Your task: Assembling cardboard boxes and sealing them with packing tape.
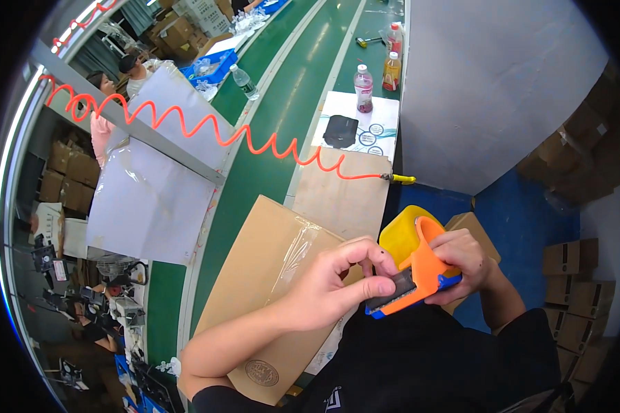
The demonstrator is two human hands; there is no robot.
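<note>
Between my hands, in front of my body, is an orange and blue tape dispenser (427, 265) with a round orange loop on top and a dark block-like part at its near left end. My right hand (465, 261) wraps round its right side by the blue handle. The thumb and fingers of my left hand (341, 279) pinch the dark part (399, 283). Below my left forearm lies a large closed cardboard box (255, 275) with clear tape along its top. Whether a tape roll sits in the dispenser I cannot tell.
A coiled orange air hose (241, 143) stretches across, ending in a yellow nozzle (403, 179). Drink bottles (364, 89) stand by a black pouch-like item (340, 131) on the bench. A grey panel (489, 82) rises at right. A yellow curved thing (398, 237) is just behind the dispenser.
</note>
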